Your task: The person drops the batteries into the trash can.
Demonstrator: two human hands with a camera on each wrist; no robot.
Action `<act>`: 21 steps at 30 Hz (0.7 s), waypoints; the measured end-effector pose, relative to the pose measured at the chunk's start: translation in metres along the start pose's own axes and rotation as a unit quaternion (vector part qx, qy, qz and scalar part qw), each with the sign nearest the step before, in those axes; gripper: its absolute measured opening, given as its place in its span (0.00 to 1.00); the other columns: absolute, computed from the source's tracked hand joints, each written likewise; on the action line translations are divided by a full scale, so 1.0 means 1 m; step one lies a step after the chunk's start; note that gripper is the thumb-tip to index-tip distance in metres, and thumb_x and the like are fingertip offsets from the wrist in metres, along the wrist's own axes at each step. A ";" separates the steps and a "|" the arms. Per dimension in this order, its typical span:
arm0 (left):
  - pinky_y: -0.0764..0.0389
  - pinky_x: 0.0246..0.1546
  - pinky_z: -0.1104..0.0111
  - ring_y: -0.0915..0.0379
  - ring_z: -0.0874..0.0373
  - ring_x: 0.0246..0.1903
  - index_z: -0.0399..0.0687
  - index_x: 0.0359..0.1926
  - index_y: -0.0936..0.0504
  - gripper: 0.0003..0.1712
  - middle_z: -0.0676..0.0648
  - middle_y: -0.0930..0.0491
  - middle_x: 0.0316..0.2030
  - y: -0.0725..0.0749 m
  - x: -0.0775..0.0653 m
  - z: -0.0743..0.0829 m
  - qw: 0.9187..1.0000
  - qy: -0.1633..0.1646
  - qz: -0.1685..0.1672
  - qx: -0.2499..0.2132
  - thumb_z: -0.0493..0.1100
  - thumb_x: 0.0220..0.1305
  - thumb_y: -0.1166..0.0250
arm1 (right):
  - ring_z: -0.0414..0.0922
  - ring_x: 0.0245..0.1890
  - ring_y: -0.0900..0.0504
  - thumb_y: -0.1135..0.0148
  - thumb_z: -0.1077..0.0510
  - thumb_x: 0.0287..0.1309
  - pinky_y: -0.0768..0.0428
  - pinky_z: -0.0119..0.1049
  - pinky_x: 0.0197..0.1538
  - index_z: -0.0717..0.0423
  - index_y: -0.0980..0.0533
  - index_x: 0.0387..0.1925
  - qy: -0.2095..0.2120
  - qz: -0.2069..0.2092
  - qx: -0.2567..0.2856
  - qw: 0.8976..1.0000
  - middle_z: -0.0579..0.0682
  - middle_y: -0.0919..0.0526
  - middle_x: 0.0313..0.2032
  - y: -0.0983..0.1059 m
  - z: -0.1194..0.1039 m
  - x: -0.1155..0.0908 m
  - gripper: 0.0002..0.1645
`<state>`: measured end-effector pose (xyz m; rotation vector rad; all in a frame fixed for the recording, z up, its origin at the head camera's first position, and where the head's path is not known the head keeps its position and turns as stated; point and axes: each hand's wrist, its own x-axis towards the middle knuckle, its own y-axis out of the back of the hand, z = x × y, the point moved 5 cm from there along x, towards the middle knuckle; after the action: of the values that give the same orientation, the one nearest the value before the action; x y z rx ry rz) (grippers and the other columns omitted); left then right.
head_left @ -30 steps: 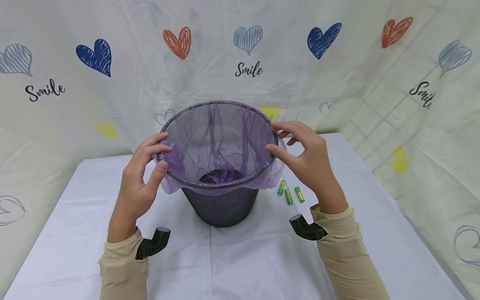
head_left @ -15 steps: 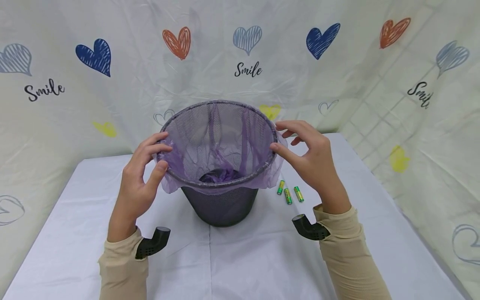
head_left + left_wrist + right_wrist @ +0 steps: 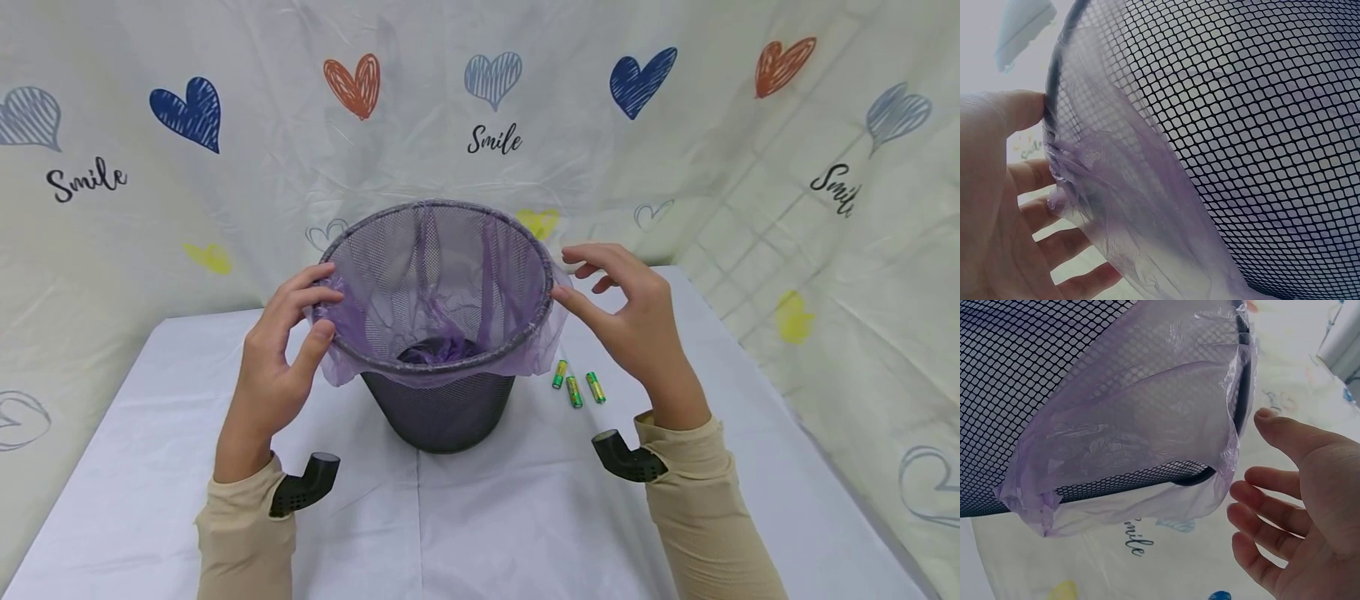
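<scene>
A black mesh wastebasket (image 3: pixel 442 417) stands upright mid-table. A thin purple bin liner (image 3: pixel 495 367) lines it and is folded outward over the rim. My left hand (image 3: pixel 273 358) rests at the rim's left side, its thumb and fingers spread along the edge; in the left wrist view the fingertips touch the rim and liner (image 3: pixel 1141 194). Off the rim's right side is my right hand (image 3: pixel 626 312), fingers loosely bent and holding nothing. The right wrist view shows a small gap between its thumb and the rim (image 3: pixel 1244 394).
Three small green-and-yellow batteries (image 3: pixel 573 392) lie on the table right of the wastebasket. A white cloth covers the table (image 3: pixel 360 533). Behind hangs a pale curtain (image 3: pixel 420 158) printed with hearts. Each sleeve carries a black wrist mount (image 3: pixel 307 487).
My right hand has drawn away from the rim to the right, letting go of the liner's edge. The left hand and the wastebasket have stayed nearly where they were.
</scene>
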<state>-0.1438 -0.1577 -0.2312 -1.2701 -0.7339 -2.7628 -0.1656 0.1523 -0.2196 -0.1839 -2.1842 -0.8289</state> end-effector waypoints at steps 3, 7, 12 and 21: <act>0.34 0.56 0.79 0.37 0.42 0.59 0.26 0.45 0.27 0.16 0.34 0.31 0.57 0.000 0.000 0.000 1.000 -0.001 0.001 0.000 0.38 0.64 0.48 | 0.44 0.37 0.22 0.31 0.64 0.44 0.28 0.25 0.38 0.57 0.22 0.46 -0.003 -0.001 -0.001 1.000 0.53 0.18 0.42 0.002 -0.005 -0.001 0.23; 0.34 0.56 0.79 0.36 0.41 0.59 0.26 0.45 0.27 0.16 0.33 0.31 0.57 0.000 0.000 0.001 1.000 -0.002 0.001 -0.002 0.37 0.64 0.48 | 0.44 0.38 0.23 0.32 0.64 0.44 0.28 0.25 0.38 0.58 0.23 0.46 -0.003 0.001 0.005 1.000 0.53 0.18 0.42 0.004 -0.006 -0.002 0.22; 0.34 0.56 0.80 0.36 0.42 0.59 0.26 0.45 0.27 0.15 0.34 0.31 0.57 0.000 0.000 0.001 1.000 -0.001 0.001 -0.004 0.37 0.64 0.48 | 0.46 0.38 0.23 0.32 0.66 0.44 0.27 0.25 0.39 0.59 0.23 0.46 -0.001 0.003 0.010 1.000 0.55 0.18 0.42 0.005 -0.005 -0.003 0.22; 0.33 0.56 0.81 0.36 0.42 0.59 0.27 0.45 0.27 0.15 0.34 0.31 0.57 0.000 0.000 0.000 1.000 0.000 0.000 -0.001 0.37 0.64 0.48 | 0.46 0.37 0.24 0.32 0.66 0.44 0.28 0.24 0.39 0.60 0.23 0.46 -0.006 0.007 0.007 1.000 0.56 0.18 0.42 0.007 -0.003 -0.006 0.22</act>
<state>-0.1435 -0.1575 -0.2309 -1.2694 -0.7323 -2.7638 -0.1569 0.1566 -0.2190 -0.1972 -2.1974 -0.8064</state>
